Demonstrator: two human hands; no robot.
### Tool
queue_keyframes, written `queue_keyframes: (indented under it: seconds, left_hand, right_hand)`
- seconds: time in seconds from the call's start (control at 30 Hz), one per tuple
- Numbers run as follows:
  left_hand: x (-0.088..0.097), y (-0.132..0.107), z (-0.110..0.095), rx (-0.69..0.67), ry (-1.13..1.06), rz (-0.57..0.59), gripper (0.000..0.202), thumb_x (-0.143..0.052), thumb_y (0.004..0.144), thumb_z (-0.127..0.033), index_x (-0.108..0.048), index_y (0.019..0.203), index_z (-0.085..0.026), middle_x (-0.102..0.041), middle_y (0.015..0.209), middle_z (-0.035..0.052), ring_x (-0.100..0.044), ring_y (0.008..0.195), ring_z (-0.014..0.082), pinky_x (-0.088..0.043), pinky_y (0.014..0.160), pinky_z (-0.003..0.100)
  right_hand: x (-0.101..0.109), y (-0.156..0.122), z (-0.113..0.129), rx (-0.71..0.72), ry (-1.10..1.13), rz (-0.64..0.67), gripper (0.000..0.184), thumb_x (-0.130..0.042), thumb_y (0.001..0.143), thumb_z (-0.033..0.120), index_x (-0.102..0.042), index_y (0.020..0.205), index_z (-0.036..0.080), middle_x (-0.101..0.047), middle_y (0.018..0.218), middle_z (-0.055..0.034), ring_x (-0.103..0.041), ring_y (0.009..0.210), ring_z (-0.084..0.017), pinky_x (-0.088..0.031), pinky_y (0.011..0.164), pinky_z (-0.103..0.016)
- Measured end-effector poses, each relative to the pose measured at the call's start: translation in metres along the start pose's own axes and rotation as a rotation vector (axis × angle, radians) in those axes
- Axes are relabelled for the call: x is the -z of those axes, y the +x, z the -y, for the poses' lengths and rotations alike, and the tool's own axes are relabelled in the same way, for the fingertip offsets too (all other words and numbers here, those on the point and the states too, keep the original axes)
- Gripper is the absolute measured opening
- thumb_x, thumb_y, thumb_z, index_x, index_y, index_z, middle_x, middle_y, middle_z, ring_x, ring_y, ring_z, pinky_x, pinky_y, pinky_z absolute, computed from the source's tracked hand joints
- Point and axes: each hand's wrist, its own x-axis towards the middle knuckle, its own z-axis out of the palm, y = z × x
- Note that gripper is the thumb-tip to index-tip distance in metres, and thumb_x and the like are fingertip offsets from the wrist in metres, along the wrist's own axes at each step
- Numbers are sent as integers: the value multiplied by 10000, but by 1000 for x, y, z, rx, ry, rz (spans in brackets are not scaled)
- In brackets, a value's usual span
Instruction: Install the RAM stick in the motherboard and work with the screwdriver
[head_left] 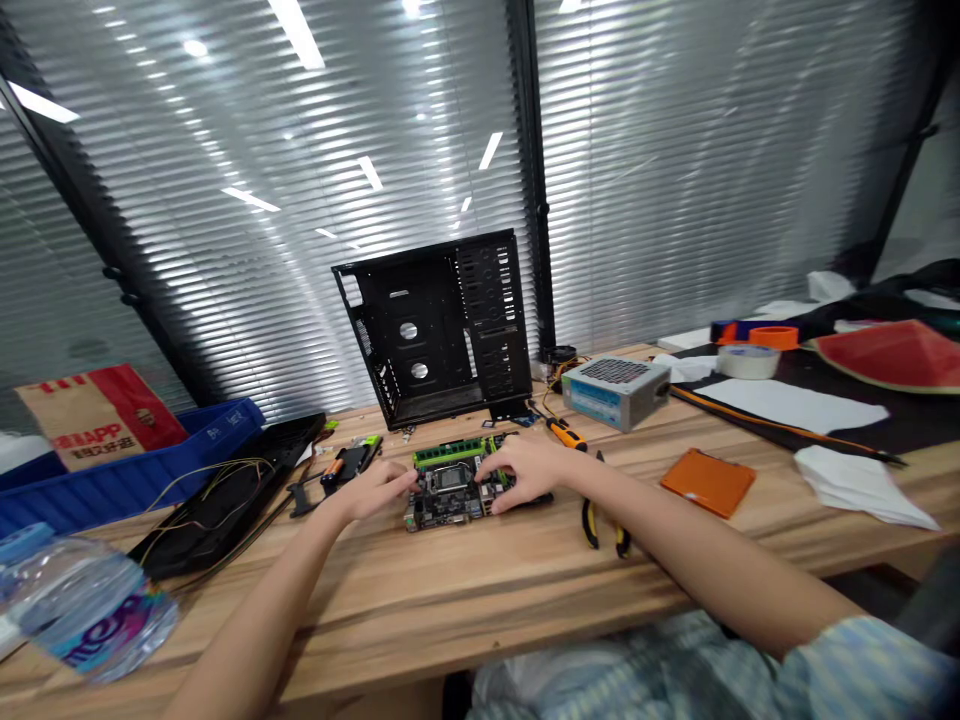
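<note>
A small motherboard point(450, 485) with green memory sticks along its far edge lies flat on the wooden table point(480, 590). My left hand point(379, 490) grips its left edge, fingers curled. My right hand point(525, 470) rests on its right side, fingers bent down onto the board. An empty black computer case point(439, 325) stands upright just behind the board.
A silver power supply point(616, 390), an orange-handled screwdriver point(566, 432), pliers point(600, 520) and an orange flat box point(708, 481) lie to the right. A black side panel point(225, 495), blue bin point(135, 470) and water bottle point(82, 605) are left. Tape rolls point(750, 360) sit far right.
</note>
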Motion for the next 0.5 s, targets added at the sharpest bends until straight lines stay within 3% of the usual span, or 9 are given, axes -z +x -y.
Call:
queue_keyframes:
  seconds: [0.5]
  left_hand:
    - [-3,1,2,66,7,35,745,-253,921,-668,-753,939,-115,-570,654,28,-524,664,165,-399,662,267]
  right_hand:
    - [-4,1,-4,24,19,-11,502,-657,729,631,-725,1040,244,-676,737,-21,-587,669,-167,-342,572,-238]
